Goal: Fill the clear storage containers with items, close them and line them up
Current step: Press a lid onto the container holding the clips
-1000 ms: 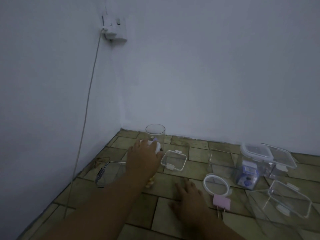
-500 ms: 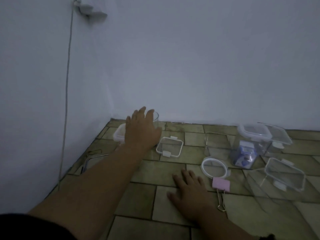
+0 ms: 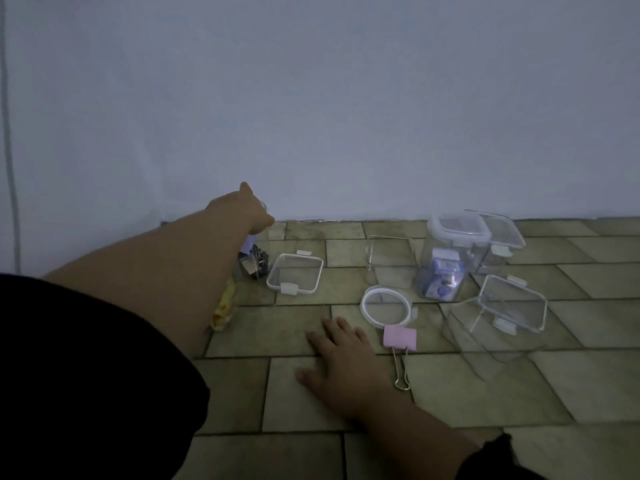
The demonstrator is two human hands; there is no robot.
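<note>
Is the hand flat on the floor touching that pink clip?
Apart. The head view shows a strip of bare tile between the right hand and the pink clip.

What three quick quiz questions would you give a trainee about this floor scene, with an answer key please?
1. True or false: the right hand grips the pink binder clip.
2. What shape is the loose lid lying nearest that clip? A round, B square, C triangular.
3. Which hand is up at the clear jar by the wall?
Key: 1 false, it lies flat on the floor tiles beside the clip. 2 A. 3 the left hand.
</note>
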